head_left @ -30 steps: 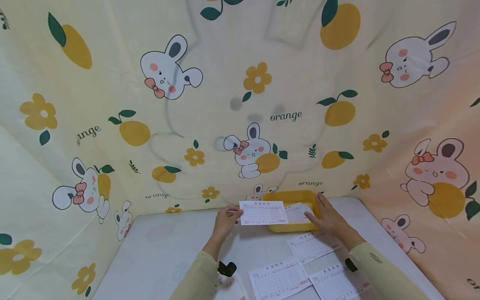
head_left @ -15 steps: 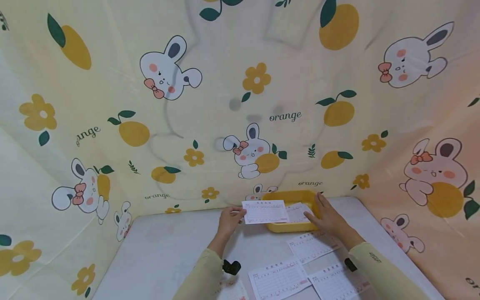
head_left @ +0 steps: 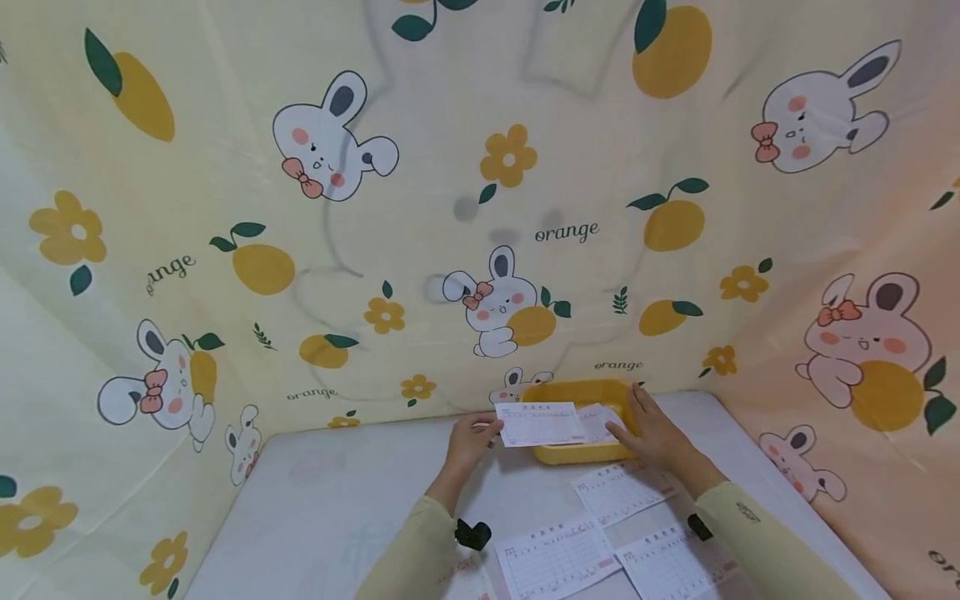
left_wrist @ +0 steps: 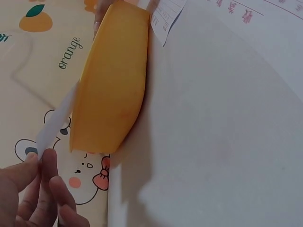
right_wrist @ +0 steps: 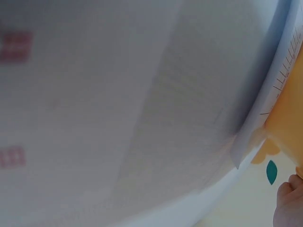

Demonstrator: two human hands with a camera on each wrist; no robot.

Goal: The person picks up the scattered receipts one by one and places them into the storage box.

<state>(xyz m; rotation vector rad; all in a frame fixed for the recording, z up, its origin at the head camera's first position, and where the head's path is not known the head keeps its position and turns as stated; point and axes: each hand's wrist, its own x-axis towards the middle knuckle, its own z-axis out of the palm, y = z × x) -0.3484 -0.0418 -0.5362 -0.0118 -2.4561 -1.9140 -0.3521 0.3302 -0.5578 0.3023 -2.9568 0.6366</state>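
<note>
We take our bearings from the yellow plastic tray (head_left: 581,455). In relation to it, we see 1 ruled paper form (head_left: 538,425) reaching in over the left side, its long axis running left to right and nearly level; we cannot tell whether it touches the rim. Its right end overlaps the 2nd form (head_left: 597,423), which shows within the tray's opening. We find the left hand (head_left: 469,443), just outside the tray's left side, nearer to the ruled paper form, pinching its left short edge between thumb and fingers. The right hand (head_left: 660,433) is at the tray's right side, thumb spread wide from straight fingers; we cannot tell how firmly it presses. At least 3 more forms (head_left: 557,557) lie on the table (head_left: 322,500), nearer us than the tray.
</note>
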